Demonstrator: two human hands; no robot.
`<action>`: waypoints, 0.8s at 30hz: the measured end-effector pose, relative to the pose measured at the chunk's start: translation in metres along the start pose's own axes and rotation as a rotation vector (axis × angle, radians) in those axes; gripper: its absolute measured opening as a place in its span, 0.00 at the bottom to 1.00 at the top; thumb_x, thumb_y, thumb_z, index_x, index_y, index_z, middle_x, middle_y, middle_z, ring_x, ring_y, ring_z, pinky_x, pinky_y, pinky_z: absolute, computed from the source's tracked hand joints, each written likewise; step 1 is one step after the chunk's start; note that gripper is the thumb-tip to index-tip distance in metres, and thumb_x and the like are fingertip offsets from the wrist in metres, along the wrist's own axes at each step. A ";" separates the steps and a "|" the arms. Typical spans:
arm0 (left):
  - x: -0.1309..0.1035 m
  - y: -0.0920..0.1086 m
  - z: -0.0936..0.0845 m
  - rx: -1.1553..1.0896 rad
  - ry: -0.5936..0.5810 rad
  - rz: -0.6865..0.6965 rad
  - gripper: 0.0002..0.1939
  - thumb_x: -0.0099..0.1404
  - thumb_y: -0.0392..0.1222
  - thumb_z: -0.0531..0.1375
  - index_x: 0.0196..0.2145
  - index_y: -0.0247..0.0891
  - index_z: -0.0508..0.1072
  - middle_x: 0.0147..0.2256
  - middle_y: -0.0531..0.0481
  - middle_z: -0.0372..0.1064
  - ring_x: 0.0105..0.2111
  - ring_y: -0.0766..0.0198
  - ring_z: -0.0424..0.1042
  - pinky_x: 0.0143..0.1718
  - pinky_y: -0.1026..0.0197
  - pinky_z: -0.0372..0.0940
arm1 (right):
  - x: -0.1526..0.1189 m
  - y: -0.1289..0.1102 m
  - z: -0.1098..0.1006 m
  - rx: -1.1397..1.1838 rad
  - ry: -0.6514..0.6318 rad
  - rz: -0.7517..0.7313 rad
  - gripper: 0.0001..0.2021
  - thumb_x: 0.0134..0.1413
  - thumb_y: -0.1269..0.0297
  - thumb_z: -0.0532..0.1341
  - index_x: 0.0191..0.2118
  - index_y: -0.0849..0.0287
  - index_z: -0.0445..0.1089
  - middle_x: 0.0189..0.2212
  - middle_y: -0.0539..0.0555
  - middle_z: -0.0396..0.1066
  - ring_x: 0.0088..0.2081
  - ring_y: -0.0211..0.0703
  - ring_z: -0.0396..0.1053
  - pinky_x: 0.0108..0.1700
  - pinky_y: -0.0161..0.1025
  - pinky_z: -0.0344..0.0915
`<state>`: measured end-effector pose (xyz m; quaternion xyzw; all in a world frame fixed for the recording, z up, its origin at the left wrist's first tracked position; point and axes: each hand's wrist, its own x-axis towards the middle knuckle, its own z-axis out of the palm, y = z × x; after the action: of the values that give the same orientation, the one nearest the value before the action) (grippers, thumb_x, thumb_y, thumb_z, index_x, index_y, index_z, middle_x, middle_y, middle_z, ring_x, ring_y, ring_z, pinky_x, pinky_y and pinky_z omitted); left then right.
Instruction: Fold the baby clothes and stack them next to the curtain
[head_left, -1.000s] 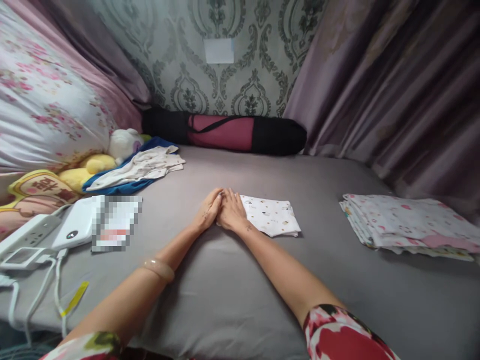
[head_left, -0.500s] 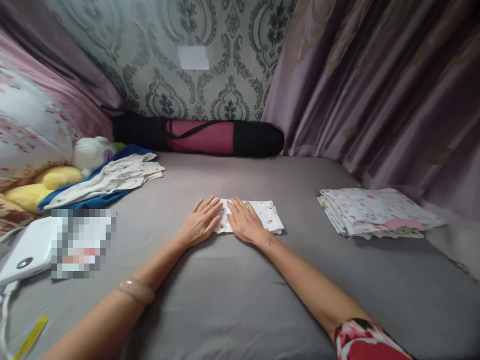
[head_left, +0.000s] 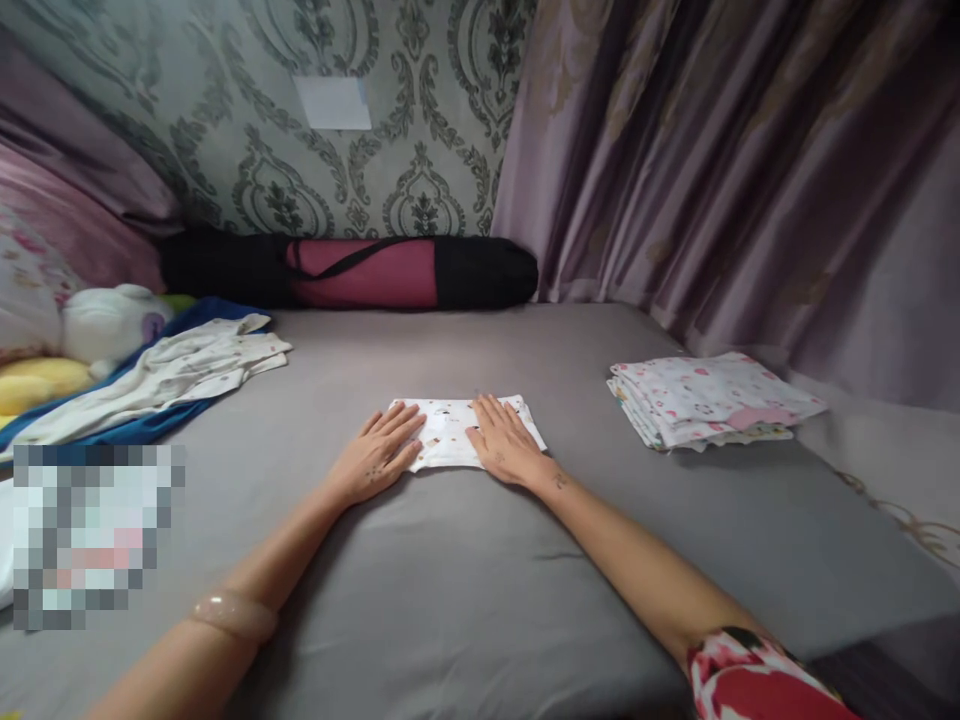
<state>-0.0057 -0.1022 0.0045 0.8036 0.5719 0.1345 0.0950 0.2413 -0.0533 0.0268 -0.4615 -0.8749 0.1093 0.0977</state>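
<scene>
A small white folded cloth point(head_left: 448, 436) with a scattered print lies flat on the grey bed sheet point(head_left: 450, 580), in the middle of the view. My left hand point(head_left: 380, 455) rests palm down on its left end, fingers stretched out. On the right part of the cloth lies my right hand point(head_left: 504, 440), also flat with the fingers extended. Both hands press on top rather than grip. The cloth's right edge shows past my right fingers, and its exact kind cannot be made out.
A stack of folded printed cloths point(head_left: 705, 400) sits to the right. On the left, a crumpled white garment point(head_left: 180, 360) lies over blue fabric point(head_left: 217, 315), beside plush toys point(head_left: 112, 325). A long black and dark-pink bag point(head_left: 360, 275) lies against the wall. Curtains point(head_left: 637, 150) hang at the right.
My hands have moved apart: the right slid to the right over the cloth, the left now sits at its left end. The view has turned somewhat to the right.
</scene>
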 end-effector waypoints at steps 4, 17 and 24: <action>0.001 -0.003 0.003 0.006 0.002 -0.009 0.29 0.71 0.58 0.43 0.65 0.47 0.58 0.66 0.51 0.48 0.67 0.55 0.43 0.66 0.47 0.41 | -0.005 0.002 0.007 -0.014 -0.010 0.027 0.31 0.67 0.54 0.41 0.67 0.70 0.49 0.68 0.63 0.45 0.69 0.48 0.40 0.68 0.47 0.33; 0.008 -0.016 -0.017 -0.331 0.109 -0.229 0.34 0.60 0.63 0.51 0.56 0.36 0.67 0.58 0.39 0.64 0.55 0.53 0.66 0.54 0.57 0.63 | -0.011 0.050 -0.033 0.177 0.175 0.340 0.19 0.64 0.65 0.49 0.56 0.63 0.66 0.51 0.62 0.71 0.52 0.44 0.68 0.53 0.38 0.61; 0.019 -0.010 -0.034 -0.307 0.022 -0.604 0.28 0.49 0.64 0.58 0.36 0.37 0.73 0.31 0.45 0.75 0.34 0.53 0.74 0.33 0.60 0.64 | -0.023 0.062 -0.041 0.161 -0.049 0.491 0.15 0.59 0.57 0.57 0.34 0.60 0.76 0.33 0.60 0.78 0.37 0.45 0.74 0.36 0.33 0.62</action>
<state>-0.0199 -0.0812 0.0359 0.5728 0.7581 0.1936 0.2441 0.3140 -0.0346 0.0472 -0.6479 -0.7274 0.2100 0.0834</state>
